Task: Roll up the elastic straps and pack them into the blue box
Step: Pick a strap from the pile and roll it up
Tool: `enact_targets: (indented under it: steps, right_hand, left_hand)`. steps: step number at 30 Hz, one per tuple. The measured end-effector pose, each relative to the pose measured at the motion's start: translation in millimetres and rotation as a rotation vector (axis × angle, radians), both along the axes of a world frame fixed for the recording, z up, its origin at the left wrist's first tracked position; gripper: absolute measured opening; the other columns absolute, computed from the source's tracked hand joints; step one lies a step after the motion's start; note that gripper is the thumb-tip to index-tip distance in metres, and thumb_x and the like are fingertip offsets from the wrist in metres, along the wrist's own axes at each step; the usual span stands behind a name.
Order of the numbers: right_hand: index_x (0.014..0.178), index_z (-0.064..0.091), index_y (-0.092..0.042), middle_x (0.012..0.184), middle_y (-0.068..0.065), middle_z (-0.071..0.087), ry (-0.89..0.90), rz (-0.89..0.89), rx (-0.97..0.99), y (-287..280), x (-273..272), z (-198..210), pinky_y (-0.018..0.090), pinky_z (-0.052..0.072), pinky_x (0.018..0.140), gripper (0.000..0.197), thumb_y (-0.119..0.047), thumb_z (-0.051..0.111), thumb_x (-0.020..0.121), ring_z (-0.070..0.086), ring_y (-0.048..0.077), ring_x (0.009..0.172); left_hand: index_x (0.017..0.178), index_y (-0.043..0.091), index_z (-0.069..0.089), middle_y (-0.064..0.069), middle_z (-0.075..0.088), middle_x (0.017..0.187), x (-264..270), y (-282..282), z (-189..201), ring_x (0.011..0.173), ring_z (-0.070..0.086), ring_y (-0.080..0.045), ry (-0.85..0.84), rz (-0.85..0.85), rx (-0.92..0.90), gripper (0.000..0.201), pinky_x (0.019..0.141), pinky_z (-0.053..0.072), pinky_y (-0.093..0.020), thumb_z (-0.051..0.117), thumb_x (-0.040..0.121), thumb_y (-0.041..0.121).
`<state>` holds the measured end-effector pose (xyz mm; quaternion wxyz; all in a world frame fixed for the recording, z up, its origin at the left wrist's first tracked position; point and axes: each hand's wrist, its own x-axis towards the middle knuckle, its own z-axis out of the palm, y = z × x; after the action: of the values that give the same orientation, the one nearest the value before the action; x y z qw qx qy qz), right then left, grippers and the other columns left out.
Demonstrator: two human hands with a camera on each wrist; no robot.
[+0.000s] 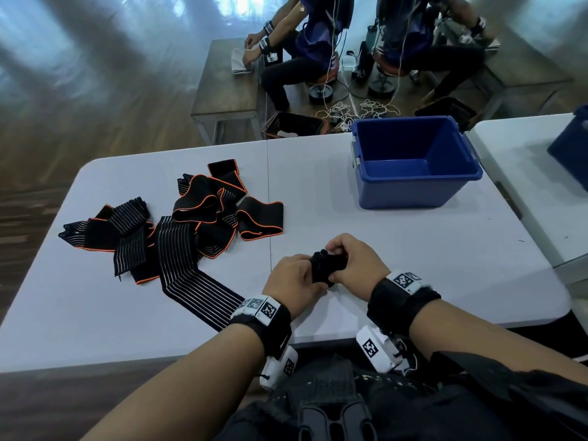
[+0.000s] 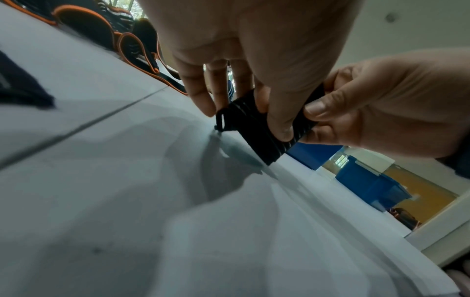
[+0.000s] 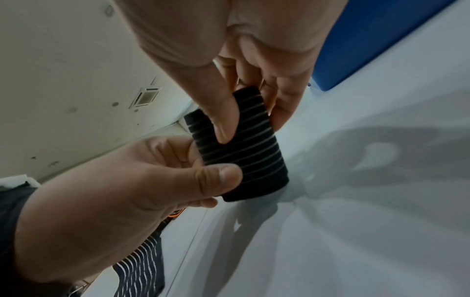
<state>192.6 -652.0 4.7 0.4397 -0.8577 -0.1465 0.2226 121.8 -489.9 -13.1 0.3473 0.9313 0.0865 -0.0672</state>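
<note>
Both the left hand (image 1: pixel 294 280) and the right hand (image 1: pixel 354 259) pinch a tightly rolled elastic strap (image 1: pixel 325 265) just above the counter (image 1: pixel 413 249), probably to keep it from unwinding, with the empty blue box (image 1: pixel 416 189) well apart and loose straps (image 1: pixel 178 227) piled nearby.

A data-recording lab: beyond the hands, two seated people (image 1: pixel 305 43) wear wired wrist trackers at work tables (image 1: pixel 229 90), cables (image 1: pixel 356 111) on the floor.
</note>
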Motion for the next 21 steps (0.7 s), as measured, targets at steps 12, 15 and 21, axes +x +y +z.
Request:
enact_targets:
  steps: [12,15,21]
  right_hand:
    - [0.132,0.05,-0.026,0.106,0.0,0.057,0.103,-0.108,0.152,-8.4,-3.9,-2.5,0.026,0.051,0.083,0.074,0.004,0.078,0.07,0.061,0.01,0.088]
    - [0.137,0.049,-0.028,0.122,-0.006,0.055,0.1,-0.093,0.127,-11.1,-3.1,-4.1,0.023,0.051,0.083,0.077,0.001,0.079,0.072,0.061,0.008,0.087]
    - [0.103,0.068,-0.024,0.092,-0.005,0.071,0.094,-0.037,-0.101,-18.4,-2.9,-19.5,0.041,0.055,0.088,0.033,-0.03,0.077,0.071,0.068,0.015,0.087]
  left_hand:
    - [0.112,0.025,0.044,0.004,0.069,0.092,3.7,-2.6,6.8,0.081,0.064,-0.014,-0.031,0.015,-0.289,0.049,0.068,0.048,-0.025,0.075,0.075,0.015]
    - [0.109,0.028,0.053,0.008,0.07,0.093,6.1,-1.8,6.6,0.085,0.066,-0.012,-0.014,0.005,-0.32,0.044,0.075,0.053,-0.029,0.073,0.071,0.021]
    - [0.127,0.023,0.06,0.001,0.058,0.124,15.5,1.3,-5.1,0.111,0.06,-0.018,0.028,0.011,-0.225,0.048,0.101,0.049,-0.034,0.071,0.081,0.016]
